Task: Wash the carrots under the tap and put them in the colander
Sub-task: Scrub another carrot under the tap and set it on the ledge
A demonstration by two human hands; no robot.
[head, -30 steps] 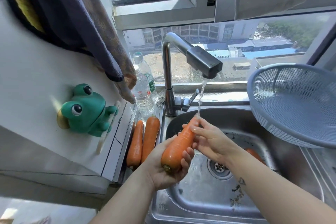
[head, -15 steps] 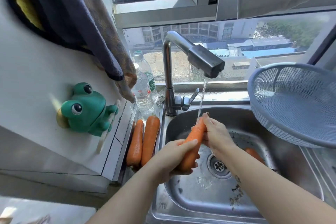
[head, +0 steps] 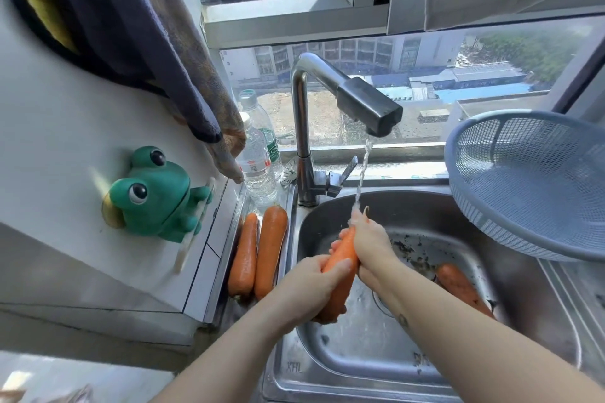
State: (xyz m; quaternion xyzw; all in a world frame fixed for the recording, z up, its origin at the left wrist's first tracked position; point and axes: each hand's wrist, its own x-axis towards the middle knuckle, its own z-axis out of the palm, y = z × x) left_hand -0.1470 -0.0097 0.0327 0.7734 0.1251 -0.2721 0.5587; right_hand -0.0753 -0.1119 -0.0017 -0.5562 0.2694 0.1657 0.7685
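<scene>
Over the steel sink [head: 353, 366] I hold one carrot [head: 340, 257] tilted, thin end up under the stream from the tap [head: 366, 105]. My left hand [head: 307, 291] grips its thick lower half. My right hand [head: 370, 245] wraps round the upper part, with water running over its fingers. Two more carrots [head: 258, 253] lie side by side on the ledge left of the sink. Another carrot [head: 458, 288] lies in the basin at the right. The blue-grey colander [head: 530, 183] stands tilted at the sink's right edge, with no carrot showing inside.
A green frog-shaped holder [head: 157, 193] sticks to the white wall at the left. Two plastic water bottles [head: 258, 157] stand beside the tap's base. Dark cloths [head: 147, 42] hang above the ledge. Bits of dirt lie in the basin near the drain.
My left hand has turned over onto the carrot's lower half. My right hand slid up to the tip under the stream, and the carrot stands steeper.
</scene>
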